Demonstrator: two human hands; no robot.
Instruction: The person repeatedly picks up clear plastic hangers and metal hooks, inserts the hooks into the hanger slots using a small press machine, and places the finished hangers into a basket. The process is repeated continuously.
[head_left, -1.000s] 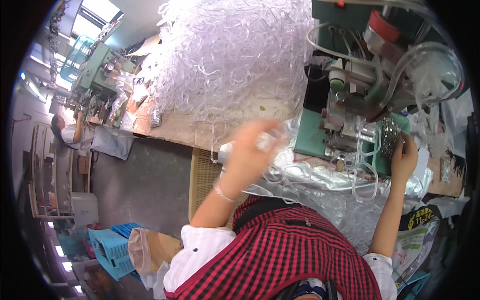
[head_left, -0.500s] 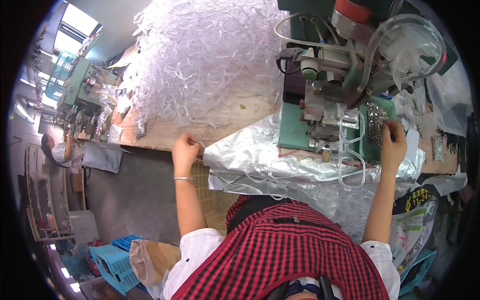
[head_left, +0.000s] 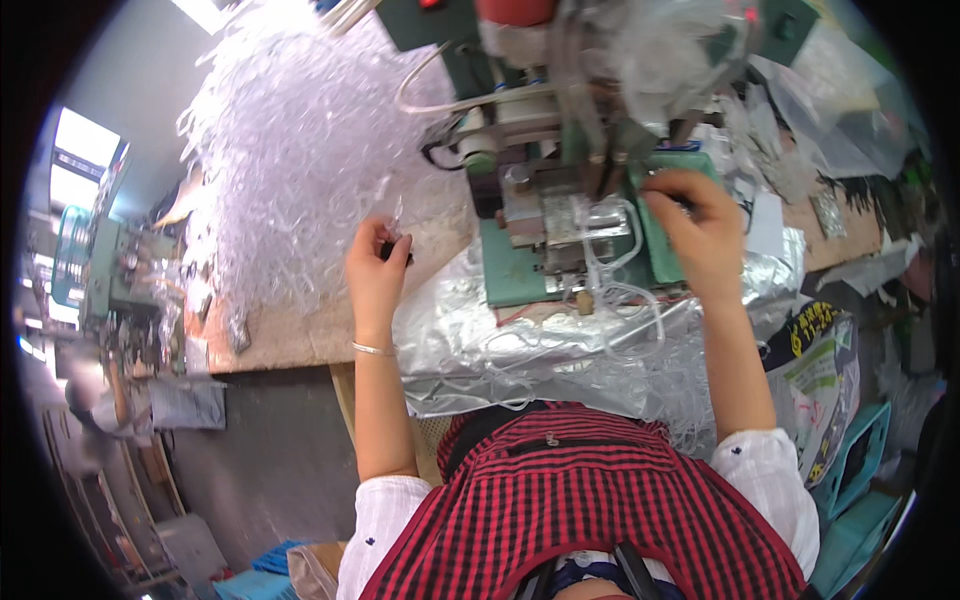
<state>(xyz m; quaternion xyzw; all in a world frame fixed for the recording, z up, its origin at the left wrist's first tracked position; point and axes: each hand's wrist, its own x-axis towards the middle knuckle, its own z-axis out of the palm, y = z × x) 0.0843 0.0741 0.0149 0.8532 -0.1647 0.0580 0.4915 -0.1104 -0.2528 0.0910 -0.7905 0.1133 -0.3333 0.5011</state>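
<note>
My left hand [head_left: 378,268] is pinched closed at the near edge of a big heap of clear plastic strips [head_left: 290,190]; a clear plastic strip [head_left: 398,212] rises from its fingertips. On the right, my right hand [head_left: 698,230] is over a green tray [head_left: 660,255], its fingers curled together. Whatever lies in its fingertips is hidden, and the hand covers much of the tray. Between my hands stands a green bench machine [head_left: 515,268] with a metal work block. Clear strip loops [head_left: 625,290] hang at its front, blurred by motion.
Silvery sheeting [head_left: 450,345] covers the bench's front edge. A coiled clear hose [head_left: 575,70] overhangs the machine. Printed sacks [head_left: 825,380] and teal crates [head_left: 855,450] stand at lower right. Another person [head_left: 95,400] sits far left by a similar machine.
The view has shifted, moving the machine leftward in the picture. My left hand has gone from the table's front edge up to the strip heap. My right hand stays at the tray.
</note>
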